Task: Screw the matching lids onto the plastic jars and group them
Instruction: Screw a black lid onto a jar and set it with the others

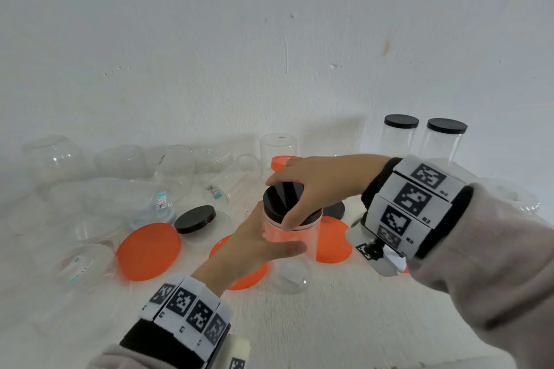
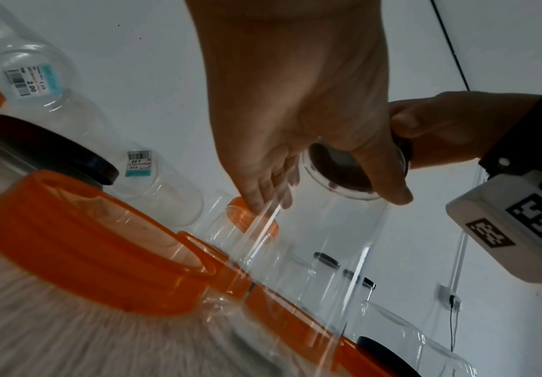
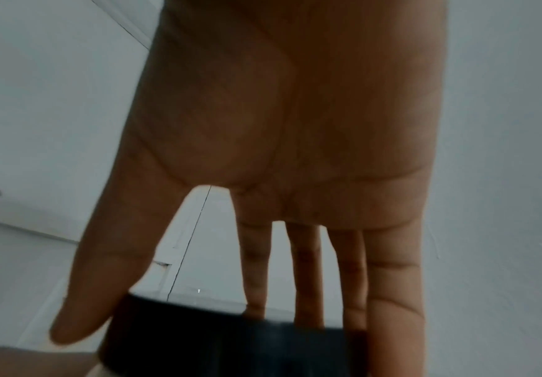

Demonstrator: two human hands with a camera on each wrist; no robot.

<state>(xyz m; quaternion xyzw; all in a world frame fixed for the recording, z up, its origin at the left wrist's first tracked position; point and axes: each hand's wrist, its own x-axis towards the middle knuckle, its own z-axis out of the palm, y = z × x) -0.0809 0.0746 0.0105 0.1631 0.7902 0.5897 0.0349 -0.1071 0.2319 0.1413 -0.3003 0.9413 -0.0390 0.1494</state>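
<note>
Now gripping the black lid (image 1: pixel 283 199) from above with the right hand (image 1: pixel 317 186), thumb on the near rim and fingers (image 3: pixel 308 275) draped over the far edge, spread wide across the cap. Sitting squarely atop the tall clear jar (image 1: pixel 292 249), upright near the middle of the white table (image 1: pixel 329 323), long axis running straight up into the palm. Bracing the jar wall from the near-left side with the left hand (image 1: pixel 254 246), thumb stretched across the front and fingers (image 2: pixel 263 188) wrapping round the far side, as seen through the plastic in the left wrist view. Stacking the two hands along one vertical line, lid hand over jar hand, so probably turning about that axis next; tilting the cap likely risking a crossed thread. Hiding the thread itself under the lid skirt, so not telling how far seated. Waiting at the far right, two capped jars (image 1: pixel 422 138) standing side by side. Lying around the base, orange lids (image 1: pixel 148 252), a spare black lid (image 1: pixel 195 219) and more clear jars (image 1: pixel 120 192), still unmatched.
</note>
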